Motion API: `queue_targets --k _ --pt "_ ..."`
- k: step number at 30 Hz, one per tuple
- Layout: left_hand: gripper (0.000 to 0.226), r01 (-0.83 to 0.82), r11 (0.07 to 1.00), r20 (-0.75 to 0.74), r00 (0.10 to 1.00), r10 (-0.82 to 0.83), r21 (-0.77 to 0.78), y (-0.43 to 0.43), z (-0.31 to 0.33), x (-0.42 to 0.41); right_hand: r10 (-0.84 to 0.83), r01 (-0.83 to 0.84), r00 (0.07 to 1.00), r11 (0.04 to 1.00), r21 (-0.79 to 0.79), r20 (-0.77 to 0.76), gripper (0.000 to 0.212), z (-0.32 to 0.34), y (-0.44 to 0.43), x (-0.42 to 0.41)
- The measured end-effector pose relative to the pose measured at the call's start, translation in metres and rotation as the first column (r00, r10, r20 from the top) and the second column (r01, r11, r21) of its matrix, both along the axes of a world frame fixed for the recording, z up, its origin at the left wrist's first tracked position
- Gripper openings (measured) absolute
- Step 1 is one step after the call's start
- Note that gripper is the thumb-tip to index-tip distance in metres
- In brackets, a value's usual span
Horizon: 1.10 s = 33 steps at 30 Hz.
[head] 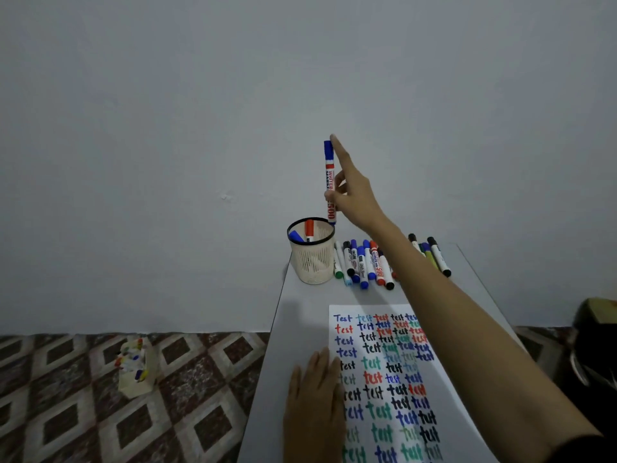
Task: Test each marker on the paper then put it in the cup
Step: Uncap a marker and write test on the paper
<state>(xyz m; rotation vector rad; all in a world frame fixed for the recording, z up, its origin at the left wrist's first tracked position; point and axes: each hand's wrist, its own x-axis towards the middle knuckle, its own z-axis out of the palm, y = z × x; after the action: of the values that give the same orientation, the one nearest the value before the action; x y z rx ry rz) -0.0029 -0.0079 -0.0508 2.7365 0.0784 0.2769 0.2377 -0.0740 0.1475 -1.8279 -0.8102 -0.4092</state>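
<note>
- Right hand [355, 198] is gripping a blue-capped whiteboard marker [329, 182] upright, fingers closed around its barrel and the forefinger lying straight up along it, with the lower end hanging just above the far right rim of the cup [312, 250].
- Left hand [315, 406] is lying flat and open, palm down, pressing on the left edge of the paper [384, 382] and holding nothing.
- Two markers, one red [309, 229] and one blue [295, 236], are already standing in the cup, so by this view the sorting is only just getting going.
- Row of markers [362, 264] is still waiting on the table [300, 315] just right of the cup, with a smaller group [430, 253] lying beyond the forearm; all appear capped.
- Sheet is carrying many rows of the word "test" in blue, red, black and green, far more than two markers would account for.
- Cup is looking like a pale mesh cylinder with a dark rim, open enough to show the barrels inside; the markers are smooth white plastic tubes with coloured caps.
- Table is showing a plain, matte pale surface against a bare grey wall, beside a patterned tile floor.
</note>
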Motion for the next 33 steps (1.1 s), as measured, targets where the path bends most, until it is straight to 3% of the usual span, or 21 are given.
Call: queue_targets --k 5,9,12,16,18,20,22,26,30,33 --pt "0.059 0.007 0.999 0.103 0.995 -0.011 0.043 0.003 -0.004 0.004 -0.045 0.046 0.999 0.997 0.061 -0.026 0.089 -0.023 0.014 0.013" --pt "0.060 -0.008 1.000 0.158 0.987 0.005 0.020 0.003 -0.008 0.006 -0.063 0.063 0.998 0.981 -0.184 0.009 0.077 -0.048 0.016 0.014" --pt "0.058 0.010 1.000 0.149 0.989 -0.011 0.010 0.003 -0.009 0.006 -0.082 0.105 0.993 0.942 -0.320 0.086 0.042 -0.063 0.013 0.013" --pt "0.053 -0.012 1.000 0.184 0.983 0.013 -0.007 0.003 -0.011 0.005 -0.123 0.161 0.979 0.957 -0.243 0.163 0.034 -0.073 -0.002 0.015" --pt "0.046 -0.016 1.000 0.207 0.978 0.020 -0.021 0.002 -0.011 0.004 -0.232 0.262 0.958 0.947 -0.185 0.169 0.034 -0.075 -0.018 0.020" --pt "0.041 -0.009 0.999 0.218 0.976 0.018 -0.042 0.002 -0.010 0.003 -0.415 0.433 0.901 0.880 -0.195 0.125 0.037 -0.079 -0.041 0.028" --pt "0.042 -0.001 0.997 0.217 0.976 0.018 -0.076 0.001 -0.009 0.002 -0.589 0.566 0.808 0.767 -0.302 0.020 0.043 -0.086 -0.070 0.036" --pt "0.046 0.000 0.990 0.189 0.982 0.027 -0.140 -0.001 -0.008 0.001 -0.752 0.558 0.649 0.574 -0.599 -0.116 0.042 -0.119 -0.136 0.045" --pt "0.073 -0.023 0.980 0.202 0.977 0.063 -0.198 -0.002 -0.005 0.000 -0.722 0.534 0.684 0.590 -0.605 -0.101 0.032 -0.146 -0.172 0.042" --pt "0.078 -0.052 0.982 0.162 0.983 0.082 -0.182 -0.002 0.000 -0.002 -0.707 0.560 0.700 0.633 -0.535 -0.103 0.026 -0.151 -0.176 0.035"
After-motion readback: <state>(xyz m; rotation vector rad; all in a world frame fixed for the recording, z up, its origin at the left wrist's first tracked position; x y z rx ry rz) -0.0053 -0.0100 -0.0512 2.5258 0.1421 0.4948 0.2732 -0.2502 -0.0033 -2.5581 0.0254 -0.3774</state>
